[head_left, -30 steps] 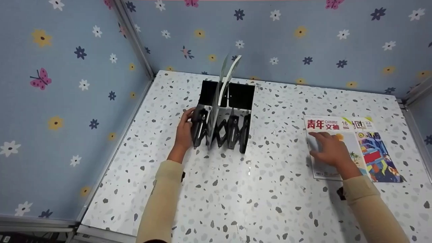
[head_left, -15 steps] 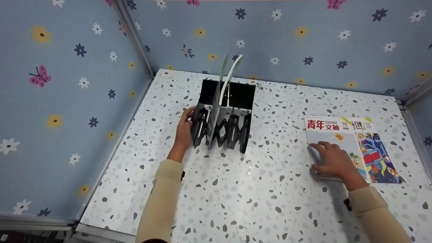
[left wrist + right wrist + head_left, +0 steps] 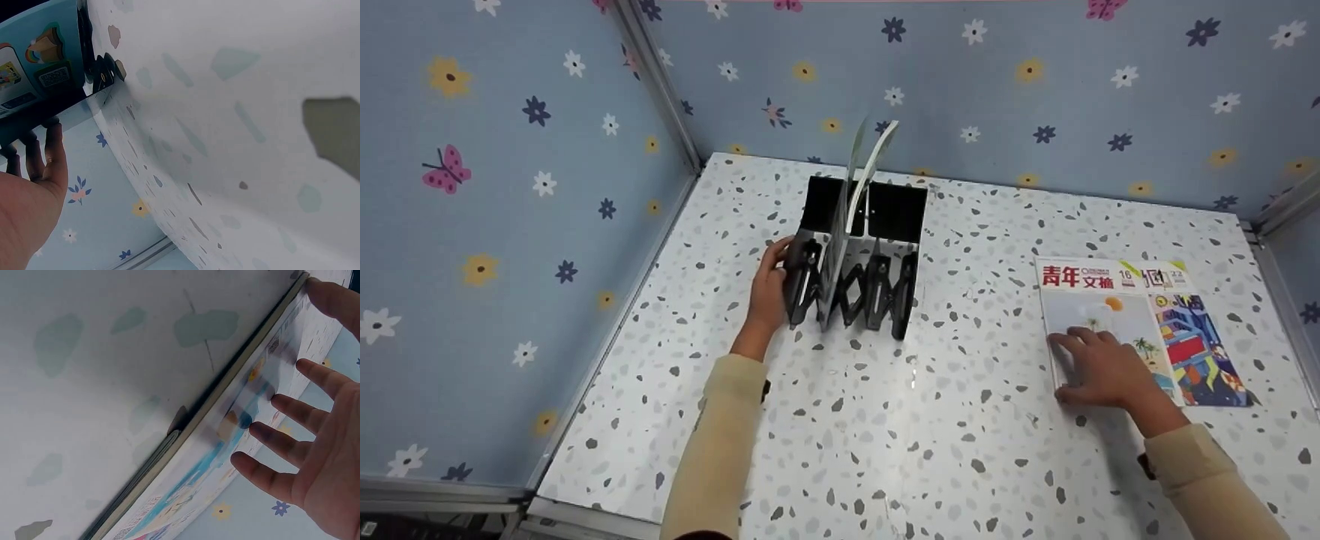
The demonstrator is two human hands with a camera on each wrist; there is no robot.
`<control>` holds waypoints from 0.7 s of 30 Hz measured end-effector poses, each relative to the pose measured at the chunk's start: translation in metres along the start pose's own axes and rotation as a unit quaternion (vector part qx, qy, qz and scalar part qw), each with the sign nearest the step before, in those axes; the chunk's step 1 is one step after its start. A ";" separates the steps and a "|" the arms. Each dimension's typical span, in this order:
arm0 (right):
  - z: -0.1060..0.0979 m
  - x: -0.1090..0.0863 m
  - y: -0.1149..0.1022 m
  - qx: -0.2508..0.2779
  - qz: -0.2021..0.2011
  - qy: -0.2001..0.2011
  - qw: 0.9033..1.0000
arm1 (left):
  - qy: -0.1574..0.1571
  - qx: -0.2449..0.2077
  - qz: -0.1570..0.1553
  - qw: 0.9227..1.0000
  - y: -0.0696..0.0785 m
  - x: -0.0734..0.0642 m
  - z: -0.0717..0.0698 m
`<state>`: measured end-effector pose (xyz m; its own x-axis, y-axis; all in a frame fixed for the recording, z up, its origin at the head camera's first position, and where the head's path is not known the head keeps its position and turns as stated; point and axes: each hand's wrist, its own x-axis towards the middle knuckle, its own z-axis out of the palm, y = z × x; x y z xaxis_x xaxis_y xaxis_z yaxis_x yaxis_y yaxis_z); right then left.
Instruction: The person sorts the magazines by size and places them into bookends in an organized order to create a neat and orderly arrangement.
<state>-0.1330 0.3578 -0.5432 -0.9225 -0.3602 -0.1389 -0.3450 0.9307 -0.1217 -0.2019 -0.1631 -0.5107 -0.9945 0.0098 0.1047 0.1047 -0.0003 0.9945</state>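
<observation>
Nearest, to the right of the black rack (image 3: 897,214) and well apart from it, a magazine (image 3: 1080,304) with a red title is laid flat under the right hand (image 3: 1102,367); the fingers are spread over its cover, the thumb is set at its near left corner, and nothing is gripped; a second magazine (image 3: 1200,345), partly covered by the first, is placed on the side farther from the rack; the rack's left side is touched by the left hand (image 3: 769,296), its fingers only loosely bent; inside the rack, left of its middle, thin booklets (image 3: 871,165) are stood upright, their tops curved rightward; behind the rack, a flowered wall (image 3: 945,75) is seen.
</observation>
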 end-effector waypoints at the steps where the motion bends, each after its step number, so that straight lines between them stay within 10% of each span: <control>1: 0.000 -0.001 0.000 0.000 0.002 -0.003 1.000 | 0.000 -0.002 0.000 1.000 0.000 0.000 0.000; 21: 0.002 -0.003 0.001 0.018 0.002 -0.022 1.000 | 0.000 -0.015 -0.006 1.000 -0.002 0.002 0.001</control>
<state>-0.1299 0.3595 -0.5444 -0.9151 -0.3595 -0.1825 -0.3342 0.9296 -0.1554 -0.2042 -0.1626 -0.5122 -0.9957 0.0104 0.0921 0.0918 -0.0297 0.9953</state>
